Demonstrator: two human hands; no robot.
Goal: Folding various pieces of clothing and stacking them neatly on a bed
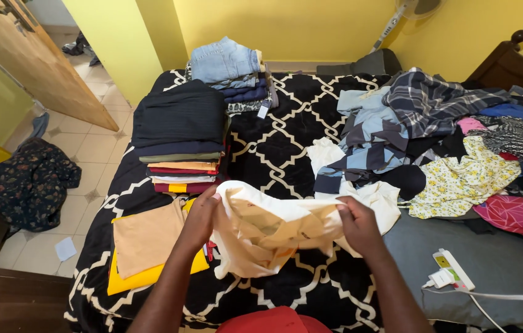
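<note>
i see a cream garment [267,231], crumpled and creased, held above the black patterned bed [286,154]. my left hand [200,219] and right hand [357,225] each pinch one edge of it.

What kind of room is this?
Most likely a bedroom: a bed with a wooden headboard, folded clothes stacks and an unsorted clothes pile on it.

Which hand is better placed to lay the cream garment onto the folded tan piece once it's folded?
Probably the left hand. It grips the cream garment on the side next to the folded tan piece. The right hand holds the far edge, toward the unsorted clothes pile.
</note>
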